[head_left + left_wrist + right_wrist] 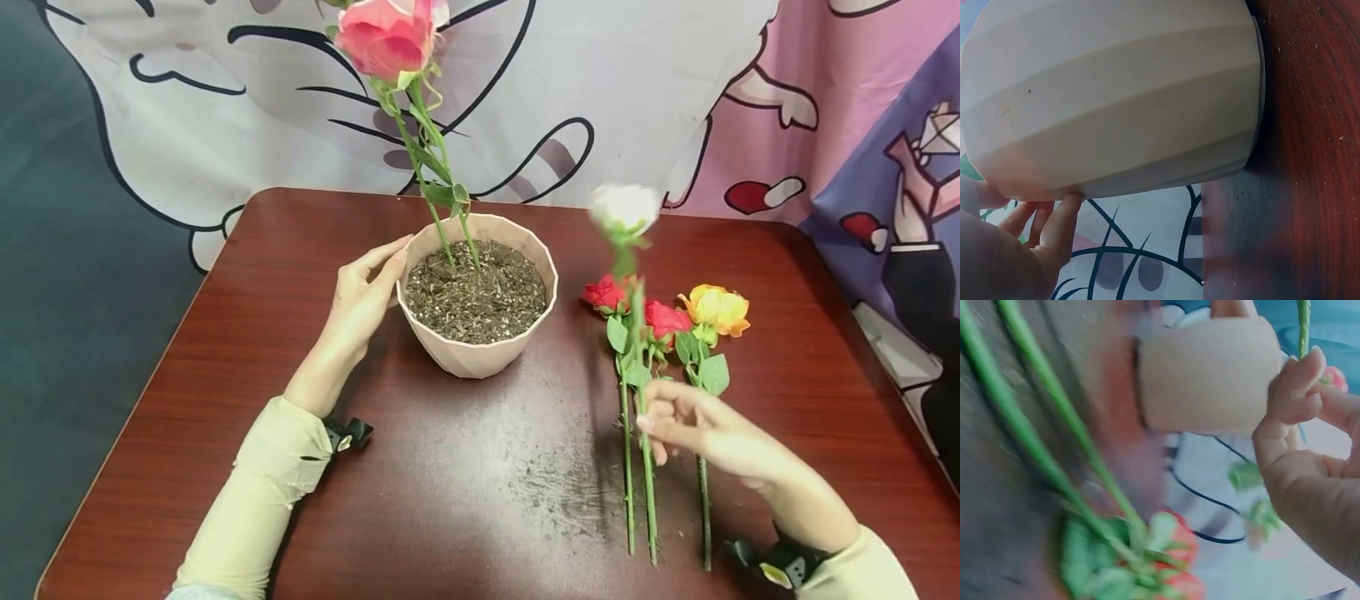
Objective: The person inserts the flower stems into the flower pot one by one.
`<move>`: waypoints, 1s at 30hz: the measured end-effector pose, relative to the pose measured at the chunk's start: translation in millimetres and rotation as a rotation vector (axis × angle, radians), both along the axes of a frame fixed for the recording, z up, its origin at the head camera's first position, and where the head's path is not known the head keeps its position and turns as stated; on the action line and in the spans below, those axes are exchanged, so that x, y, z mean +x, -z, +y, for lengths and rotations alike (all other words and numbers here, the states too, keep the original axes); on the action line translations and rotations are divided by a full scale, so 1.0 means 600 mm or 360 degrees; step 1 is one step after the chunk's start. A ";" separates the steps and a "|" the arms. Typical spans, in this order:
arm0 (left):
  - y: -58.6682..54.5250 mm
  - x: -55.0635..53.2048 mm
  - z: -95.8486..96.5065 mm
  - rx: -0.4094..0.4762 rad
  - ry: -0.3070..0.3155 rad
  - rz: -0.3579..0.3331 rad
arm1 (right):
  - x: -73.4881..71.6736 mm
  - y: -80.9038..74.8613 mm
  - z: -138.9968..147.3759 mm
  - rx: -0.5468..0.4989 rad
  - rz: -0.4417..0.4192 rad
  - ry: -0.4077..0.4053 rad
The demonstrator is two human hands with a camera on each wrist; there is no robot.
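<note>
A pale faceted flowerpot [480, 358] filled with dark soil [480, 300] stands on the table, with two green stems upright in it. A large pink rose [386, 42] tops them; the bloom beside it is cut off by the frame. My left hand [363, 292] rests on the pot's left side, fingertips pressed to its outer wall [1110, 112]. My right hand [697, 425] pinches the green stem of a white rose [624, 208], blurred and raised bloom-up over the other flowers. In the right wrist view, finger and thumb of the right hand [1310, 437] meet near the stem.
Two red roses [666, 318] and a yellow rose [717, 310] lie on the dark red table [315, 517], right of the pot, stems toward me. Scattered soil bits lie between pot and stems. A printed cartoon cloth [225, 125] hangs behind the table.
</note>
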State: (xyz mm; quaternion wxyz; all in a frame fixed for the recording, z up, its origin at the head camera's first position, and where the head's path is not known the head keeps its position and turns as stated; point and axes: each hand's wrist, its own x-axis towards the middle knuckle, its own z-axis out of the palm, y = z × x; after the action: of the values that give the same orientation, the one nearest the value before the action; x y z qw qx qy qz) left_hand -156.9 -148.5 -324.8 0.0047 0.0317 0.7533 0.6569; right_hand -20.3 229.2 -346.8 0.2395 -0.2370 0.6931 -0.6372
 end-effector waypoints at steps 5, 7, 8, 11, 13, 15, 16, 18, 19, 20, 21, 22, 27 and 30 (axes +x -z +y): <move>0.001 0.000 -0.002 0.0002 0.0028 -0.0024 | -0.028 -0.038 -0.004 -0.0221 0.0236 0.0227; 0.000 0.001 -0.003 0.0002 0.0029 -0.0032 | -0.039 -0.050 -0.011 -0.0387 0.0303 0.0339; 0.000 0.002 -0.003 0.0002 0.0029 -0.0034 | -0.046 -0.056 -0.016 -0.0491 0.0330 0.0394; -0.001 0.004 -0.005 0.0007 0.0010 -0.0040 | -0.067 -0.077 -0.034 -0.0667 0.0419 0.0569; -0.001 0.005 -0.007 0.0014 0.0002 -0.0037 | -0.084 -0.094 -0.050 -0.0719 0.0475 0.0671; -0.002 0.005 -0.008 0.0022 -0.0002 -0.0034 | -0.102 -0.110 -0.068 -0.0706 0.0564 0.0731; -0.002 0.005 -0.009 0.0019 -0.0003 -0.0032 | -0.112 -0.118 -0.078 -0.0688 0.0620 0.0742; -0.002 0.004 -0.009 0.0025 0.0006 -0.0028 | -0.133 -0.129 -0.099 -0.0618 0.0769 0.0747; -0.002 0.004 -0.009 0.0029 0.0006 -0.0030 | -0.143 -0.133 -0.110 -0.0544 0.0865 0.0751; -0.002 0.004 -0.009 0.0032 0.0013 -0.0030 | -0.153 -0.136 -0.121 -0.0465 0.0956 0.0747; -0.002 0.003 -0.009 0.0035 0.0018 -0.0032 | -0.164 -0.138 -0.132 -0.0374 0.1056 0.0747; -0.001 0.003 -0.008 0.0037 0.0023 -0.0032 | -0.173 -0.140 -0.142 -0.0300 0.1138 0.0745; -0.002 0.003 -0.003 0.0026 0.0031 -0.0020 | -0.214 -0.136 -0.186 0.0048 0.1448 0.0697; -0.003 0.004 -0.001 0.0016 0.0040 -0.0010 | -0.233 -0.128 -0.205 0.0171 0.1531 0.0634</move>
State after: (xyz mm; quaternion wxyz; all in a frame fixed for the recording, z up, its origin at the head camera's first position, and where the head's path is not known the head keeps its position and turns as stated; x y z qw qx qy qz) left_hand -154.5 -149.0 -322.7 0.0150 0.0391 0.7496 0.6606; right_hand -160.0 106.1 -269.9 -0.2200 -0.3538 0.7881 -0.4531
